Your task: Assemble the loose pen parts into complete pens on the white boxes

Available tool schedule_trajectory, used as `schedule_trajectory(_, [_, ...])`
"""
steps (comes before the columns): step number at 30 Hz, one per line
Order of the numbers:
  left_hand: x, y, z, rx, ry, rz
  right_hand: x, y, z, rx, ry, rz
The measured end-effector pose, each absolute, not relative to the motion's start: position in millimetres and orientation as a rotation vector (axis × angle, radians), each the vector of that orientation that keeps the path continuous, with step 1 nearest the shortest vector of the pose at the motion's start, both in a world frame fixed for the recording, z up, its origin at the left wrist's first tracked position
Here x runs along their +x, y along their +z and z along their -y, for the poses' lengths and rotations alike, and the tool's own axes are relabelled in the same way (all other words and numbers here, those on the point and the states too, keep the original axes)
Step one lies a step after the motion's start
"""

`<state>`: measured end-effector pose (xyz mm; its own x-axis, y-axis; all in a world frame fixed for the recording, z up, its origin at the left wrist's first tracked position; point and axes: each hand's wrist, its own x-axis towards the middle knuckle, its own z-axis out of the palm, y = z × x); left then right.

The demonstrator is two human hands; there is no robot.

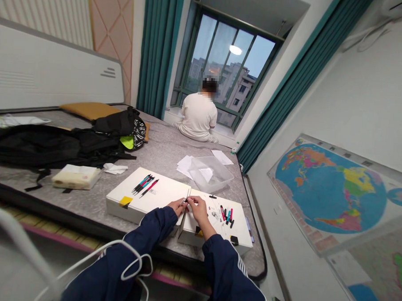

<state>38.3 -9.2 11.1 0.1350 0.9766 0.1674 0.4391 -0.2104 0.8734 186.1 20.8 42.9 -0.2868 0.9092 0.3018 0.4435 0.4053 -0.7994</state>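
Observation:
My left hand (178, 206) and my right hand (198, 209) meet over the gap between two white boxes. Fingertips of both are pinched together around a small black pen part (186, 200), mostly covered by the fingers. On the left white box (118, 204), several assembled pens (142, 185) in black, teal and red lie side by side. Loose pen barrels (229, 214) in pink, teal and black lie on the right white box (197, 235), just right of my right hand. Small clear and dark pieces (214, 212) are scattered beside them.
A clear plastic bin (216, 180) and white papers (184, 164) lie behind the boxes. Tissues (76, 177) and a black backpack (54, 146) are at left on the grey bed (161, 153). A person (199, 117) sits by the window. A white cable (130, 245) loops near my left sleeve.

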Motion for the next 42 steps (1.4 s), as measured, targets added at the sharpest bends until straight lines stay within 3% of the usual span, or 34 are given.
schedule_trajectory(7, [38,1,5,1.722,1.037,-1.304,189,45,-10,-1.166,0.774,1.865])
schedule_trajectory(18, [48,-14,-7,1.273,1.388,-1.328,207,70,12,-1.117,0.623,2.023])
schedule_trajectory(25, [49,-14,-2,1.377,1.317,-1.399,216,108,10,-1.074,0.328,2.402])
schedule_trajectory(42, [44,-6,2,1.669,1.168,-1.649,221,126,-2,-1.206,-0.027,2.712])
